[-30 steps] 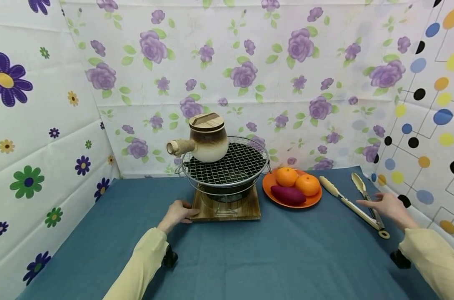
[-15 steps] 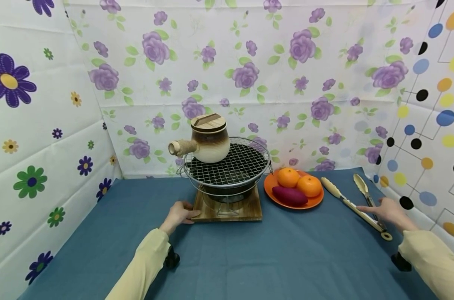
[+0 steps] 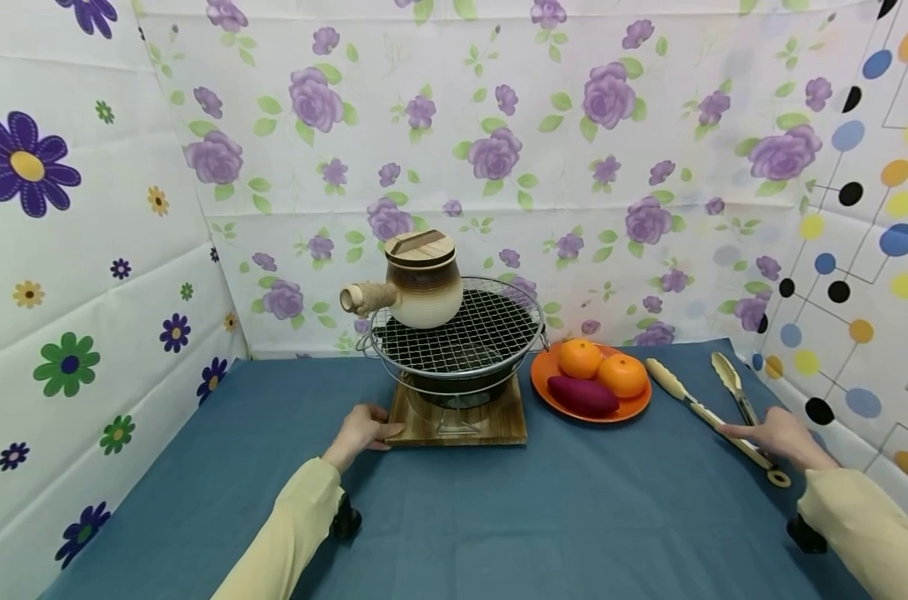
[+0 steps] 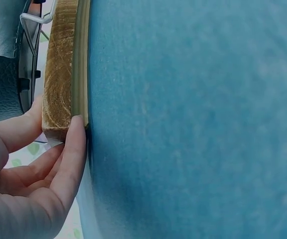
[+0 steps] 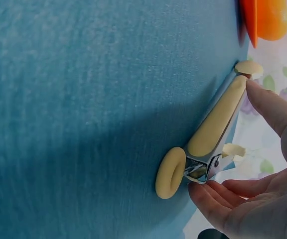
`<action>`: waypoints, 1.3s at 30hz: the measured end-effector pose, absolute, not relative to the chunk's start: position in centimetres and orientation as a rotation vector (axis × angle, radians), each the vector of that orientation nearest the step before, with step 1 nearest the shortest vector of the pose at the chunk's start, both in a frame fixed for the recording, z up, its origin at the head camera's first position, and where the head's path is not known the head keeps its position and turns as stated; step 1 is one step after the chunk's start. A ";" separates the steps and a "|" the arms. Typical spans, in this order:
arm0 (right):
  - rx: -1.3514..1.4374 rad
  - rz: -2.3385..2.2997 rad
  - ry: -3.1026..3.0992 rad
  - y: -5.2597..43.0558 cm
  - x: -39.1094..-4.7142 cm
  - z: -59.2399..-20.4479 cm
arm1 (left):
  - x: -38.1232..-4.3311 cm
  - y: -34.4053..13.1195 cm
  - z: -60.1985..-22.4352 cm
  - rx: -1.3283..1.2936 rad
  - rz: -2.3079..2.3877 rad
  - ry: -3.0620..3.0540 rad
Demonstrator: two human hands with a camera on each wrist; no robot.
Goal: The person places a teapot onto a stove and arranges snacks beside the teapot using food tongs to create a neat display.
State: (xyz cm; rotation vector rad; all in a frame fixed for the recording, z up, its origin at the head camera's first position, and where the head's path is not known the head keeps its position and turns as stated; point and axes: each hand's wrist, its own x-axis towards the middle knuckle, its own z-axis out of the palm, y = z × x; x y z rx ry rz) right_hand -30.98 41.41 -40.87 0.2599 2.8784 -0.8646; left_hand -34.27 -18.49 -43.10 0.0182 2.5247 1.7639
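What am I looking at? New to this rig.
No robot: a person's bare left hand and right hand. The wide picture is from a head-worn camera; the two close-ups come from cameras on the wrists. On the blue cloth lie a wooden board bearing a round grill with a lidded pot, an orange plate with two oranges and a purple item, and tongs. The left hand pinches the wooden board's corner; the right hand is at the tongs, but whether it grips them isn't clear.
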 end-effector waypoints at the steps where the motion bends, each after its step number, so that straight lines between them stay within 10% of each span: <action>1: 0.262 -0.867 2.883 41.3 -31.0 -41.0 | -34.0 -18.2 -42.8 -0.033 1.753 2.527; 39: 0.467 -0.763 2.910 39.7 -32.8 -42.3 | -33.9 -18.1 -42.4 -0.079 1.726 2.514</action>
